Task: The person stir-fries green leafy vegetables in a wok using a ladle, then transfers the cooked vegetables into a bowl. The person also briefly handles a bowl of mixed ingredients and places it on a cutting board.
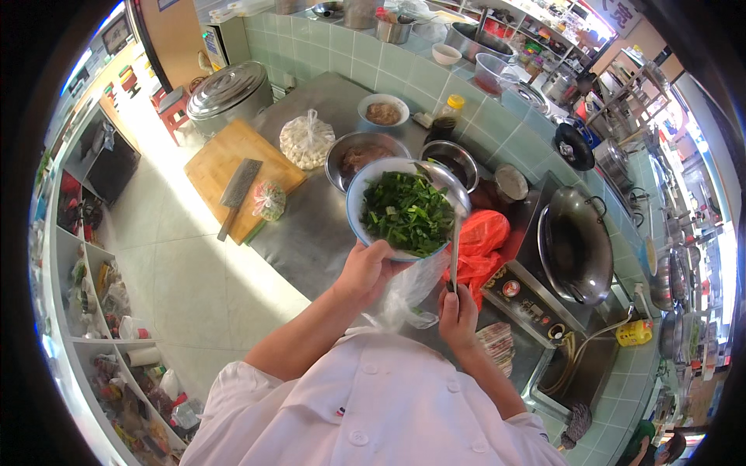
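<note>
My left hand [368,269] grips the near rim of a blue-edged bowl [354,216] filled with chopped leafy greens [405,212]. In my right hand [457,314] is the dark handle of a metal ladle [456,250]. The ladle's round head [451,180] lies against the bowl's right side, and the bowl hides part of it. Beyond the bowl stands a steel basin [336,160] with raw minced meat [364,156]. Below the bowl, between my hands, lies a clear plastic bag [408,291]. A red plastic bag [481,233] sits to the right of the ladle.
A cleaver [240,186] and a small bag of chopped vegetables [269,198] lie on a wooden cutting board [204,157]. To the right, a wok [577,244] sits on a cooker with a control panel [524,303]. Behind stand a sauce bottle [446,119] and a bowl [383,112].
</note>
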Action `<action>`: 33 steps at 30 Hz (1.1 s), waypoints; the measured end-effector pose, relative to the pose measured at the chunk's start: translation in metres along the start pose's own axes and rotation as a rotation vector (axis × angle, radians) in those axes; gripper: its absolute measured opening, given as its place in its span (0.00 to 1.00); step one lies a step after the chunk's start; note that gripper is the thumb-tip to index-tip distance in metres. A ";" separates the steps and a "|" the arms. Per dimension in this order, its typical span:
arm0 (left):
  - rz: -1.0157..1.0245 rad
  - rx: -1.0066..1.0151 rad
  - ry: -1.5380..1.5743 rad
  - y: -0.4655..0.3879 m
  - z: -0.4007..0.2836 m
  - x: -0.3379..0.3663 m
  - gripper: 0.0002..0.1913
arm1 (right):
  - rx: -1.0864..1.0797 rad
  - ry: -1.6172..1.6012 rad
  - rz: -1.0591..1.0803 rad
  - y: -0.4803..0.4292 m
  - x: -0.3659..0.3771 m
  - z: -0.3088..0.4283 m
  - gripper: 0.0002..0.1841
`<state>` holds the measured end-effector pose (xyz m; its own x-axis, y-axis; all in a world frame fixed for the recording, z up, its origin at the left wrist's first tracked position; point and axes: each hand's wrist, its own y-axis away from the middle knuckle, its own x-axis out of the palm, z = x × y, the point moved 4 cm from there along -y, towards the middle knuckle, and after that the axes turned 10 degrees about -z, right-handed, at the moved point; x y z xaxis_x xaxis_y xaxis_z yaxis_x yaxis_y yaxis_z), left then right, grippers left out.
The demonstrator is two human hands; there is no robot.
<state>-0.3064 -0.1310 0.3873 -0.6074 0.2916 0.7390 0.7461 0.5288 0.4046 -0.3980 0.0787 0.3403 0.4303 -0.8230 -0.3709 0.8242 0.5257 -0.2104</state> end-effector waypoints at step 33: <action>0.011 -0.217 0.065 0.013 0.017 -0.004 0.29 | 0.251 -0.255 0.163 0.020 -0.011 0.041 0.17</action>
<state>-0.2989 -0.1120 0.3809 -0.5851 0.2407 0.7744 0.7981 0.3401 0.4973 -0.3711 0.0897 0.3771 0.6145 -0.7768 -0.1378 0.7885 0.6109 0.0721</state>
